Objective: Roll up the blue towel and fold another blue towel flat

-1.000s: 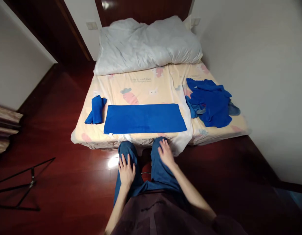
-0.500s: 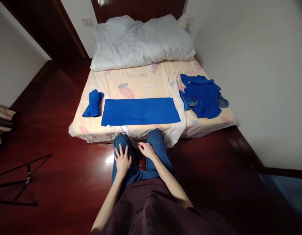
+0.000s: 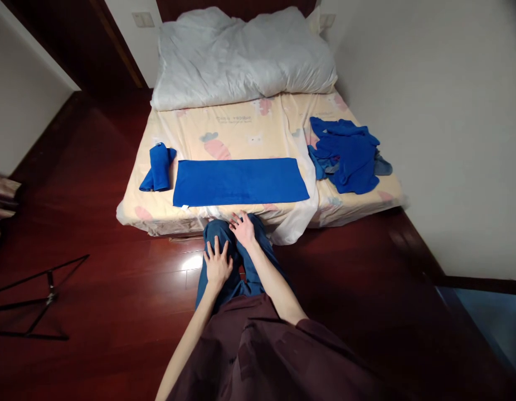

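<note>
My left hand [image 3: 218, 264] rests flat on my left knee, fingers spread, holding nothing. Over my right knee is my right hand [image 3: 242, 229], palm partly turned up and fingers apart, also without anything in it. Just beyond it, a blue towel [image 3: 240, 182] lies spread in a long flat rectangle near the front edge of the bed, a small white tag at its near left corner. To its left sit rolled blue towels [image 3: 160, 168], one across another. A loose heap of blue towels [image 3: 350, 156] lies to the right, with duller blue cloth under it.
The bed [image 3: 191, 131] has a pale yellow carrot-print sheet. A white quilt [image 3: 245, 61] is bunched at the headboard. White cloth [image 3: 297, 223] hangs over the front edge. Black stand legs [image 3: 49, 298] are on the floor at left; a wall [image 3: 442, 128] borders the right.
My right hand has moved forward and slightly left, its fingers opening. My knees have drawn closer together, the left hand staying on its knee. The view has tipped down slightly; the towels lie unchanged.
</note>
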### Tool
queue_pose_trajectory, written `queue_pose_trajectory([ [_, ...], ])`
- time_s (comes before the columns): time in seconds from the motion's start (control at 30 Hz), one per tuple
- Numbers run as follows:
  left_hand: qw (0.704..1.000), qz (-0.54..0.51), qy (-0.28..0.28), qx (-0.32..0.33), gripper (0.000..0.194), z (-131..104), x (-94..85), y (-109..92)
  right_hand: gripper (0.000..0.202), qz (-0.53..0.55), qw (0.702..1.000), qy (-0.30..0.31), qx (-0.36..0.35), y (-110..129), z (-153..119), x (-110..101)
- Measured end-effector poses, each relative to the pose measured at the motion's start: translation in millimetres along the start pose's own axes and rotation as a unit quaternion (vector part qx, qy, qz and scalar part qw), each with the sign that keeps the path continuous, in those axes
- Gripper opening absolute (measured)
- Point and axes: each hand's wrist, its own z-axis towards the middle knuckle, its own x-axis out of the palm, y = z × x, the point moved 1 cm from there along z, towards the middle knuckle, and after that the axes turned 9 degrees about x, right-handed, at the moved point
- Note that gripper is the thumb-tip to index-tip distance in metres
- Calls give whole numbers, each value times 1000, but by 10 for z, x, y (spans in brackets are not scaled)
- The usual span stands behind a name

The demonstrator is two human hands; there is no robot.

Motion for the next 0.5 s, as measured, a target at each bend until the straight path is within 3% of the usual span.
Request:
queue_pose_trajectory([
  [0.3, 1000, -19, 12, 8, 61, 9, -19, -41, 26, -71, 995, -37, -65, 67, 331, 123],
  [0.5, 999, -9, 22, 22, 63, 21, 2, -89, 37, -105, 988, -58, -94, 114, 517, 143],
])
